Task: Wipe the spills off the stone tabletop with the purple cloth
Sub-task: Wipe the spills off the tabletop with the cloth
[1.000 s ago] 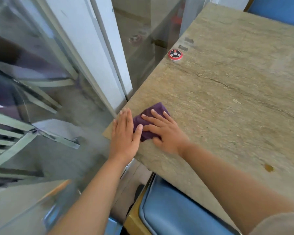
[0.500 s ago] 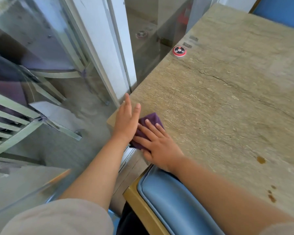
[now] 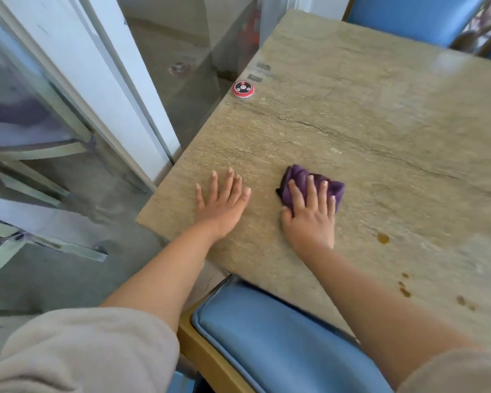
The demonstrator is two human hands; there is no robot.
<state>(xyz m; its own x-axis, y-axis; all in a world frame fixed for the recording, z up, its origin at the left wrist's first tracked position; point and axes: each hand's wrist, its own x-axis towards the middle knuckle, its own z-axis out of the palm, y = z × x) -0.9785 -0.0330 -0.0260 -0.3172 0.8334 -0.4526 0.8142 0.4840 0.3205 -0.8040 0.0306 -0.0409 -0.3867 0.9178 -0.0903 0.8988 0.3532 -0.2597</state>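
My right hand (image 3: pixel 309 214) presses flat, fingers straight and spread, on the bunched purple cloth (image 3: pixel 338 190) near the front left corner of the stone tabletop (image 3: pixel 366 123). My left hand (image 3: pixel 224 202) lies open on bare stone beside it. Wiping seems partway done: brown spills (image 3: pixel 383 238) remain to the right, so the cloth should sweep there next

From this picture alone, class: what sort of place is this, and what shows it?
Probably a restaurant or café: a round red call button sits on the beige stone tabletop, blue padded chairs with wooden frames stand at it, and a glass partition runs alongside.
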